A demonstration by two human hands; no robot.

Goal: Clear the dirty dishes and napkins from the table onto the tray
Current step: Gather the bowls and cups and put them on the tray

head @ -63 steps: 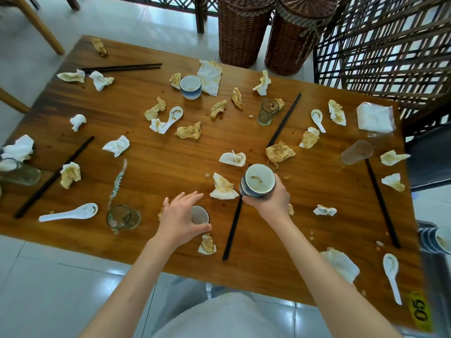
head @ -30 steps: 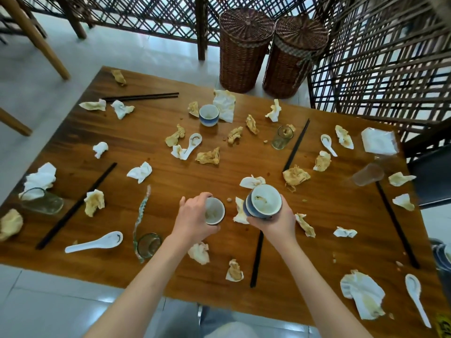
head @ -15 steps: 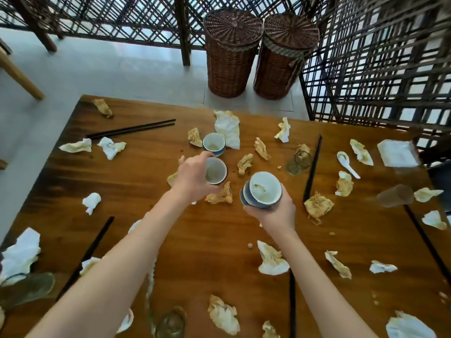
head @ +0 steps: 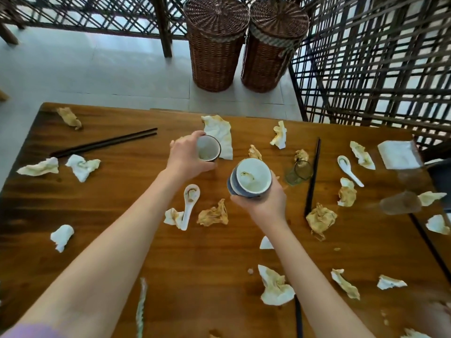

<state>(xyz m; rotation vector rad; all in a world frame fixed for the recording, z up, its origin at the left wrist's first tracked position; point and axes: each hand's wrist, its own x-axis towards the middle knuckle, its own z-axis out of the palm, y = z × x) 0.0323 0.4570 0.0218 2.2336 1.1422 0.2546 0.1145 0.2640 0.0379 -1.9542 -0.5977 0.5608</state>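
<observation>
On the wooden table (head: 102, 215), my left hand (head: 188, 157) grips a small white cup (head: 207, 148) at the far middle, right beside a large stained napkin (head: 219, 135). To its right, my right hand (head: 261, 203) holds a stack of blue-and-white bowls (head: 251, 178) above the table. Crumpled dirty napkins lie all over, one (head: 213, 214) between my arms. Nearby are a white spoon (head: 191, 203), another spoon (head: 349, 169), black chopsticks (head: 105, 143) and a tipped glass (head: 299, 172). No tray is in view.
Two wicker baskets (head: 216, 42) (head: 273, 45) stand on the floor beyond the table's far edge. A dark lattice screen (head: 378, 69) runs along the back and right. A second glass (head: 400, 203) and a white napkin packet (head: 399, 154) sit at the right.
My left hand lifted the small cup from the near edge and carried it to the far side. My right hand, still holding the bowl stack, moved forward too. The view tilted up.
</observation>
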